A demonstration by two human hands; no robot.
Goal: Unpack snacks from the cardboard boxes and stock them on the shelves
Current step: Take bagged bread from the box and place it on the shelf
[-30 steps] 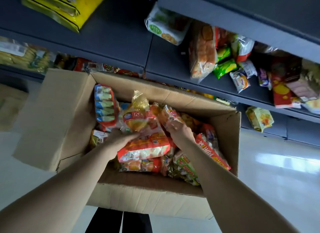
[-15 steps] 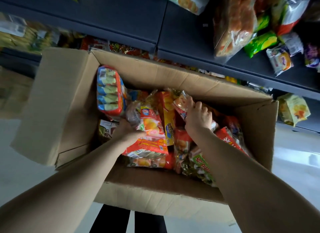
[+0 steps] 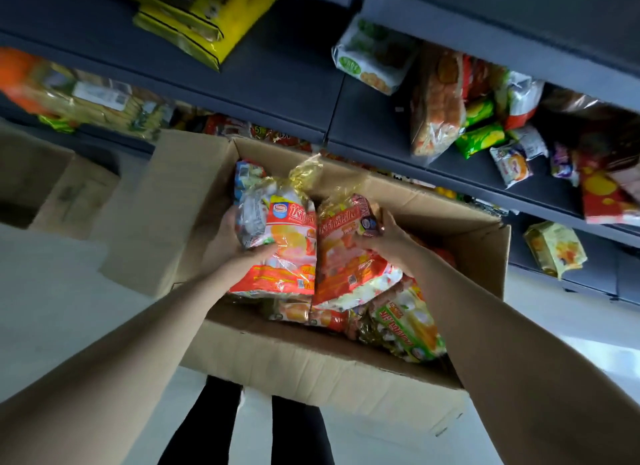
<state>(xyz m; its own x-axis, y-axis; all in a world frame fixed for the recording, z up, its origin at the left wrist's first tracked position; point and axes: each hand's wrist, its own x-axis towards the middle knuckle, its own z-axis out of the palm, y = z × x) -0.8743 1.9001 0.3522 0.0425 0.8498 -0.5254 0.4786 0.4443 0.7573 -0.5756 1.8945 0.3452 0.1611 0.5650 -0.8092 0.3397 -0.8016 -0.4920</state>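
I see my left hand (image 3: 239,246) gripping one red-orange snack bag (image 3: 280,253) and my right hand (image 3: 384,236) another (image 3: 346,257), both above the cardboard box (image 3: 311,364), long axes pointing toward the shelves (image 3: 277,84); blue oval logo, red script unreadable

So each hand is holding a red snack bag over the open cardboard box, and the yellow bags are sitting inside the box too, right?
Not quite. In the head view the yellow bags lie on the upper shelf, not in the cardboard box. The left hand and right hand do each hold a red snack bag over it.
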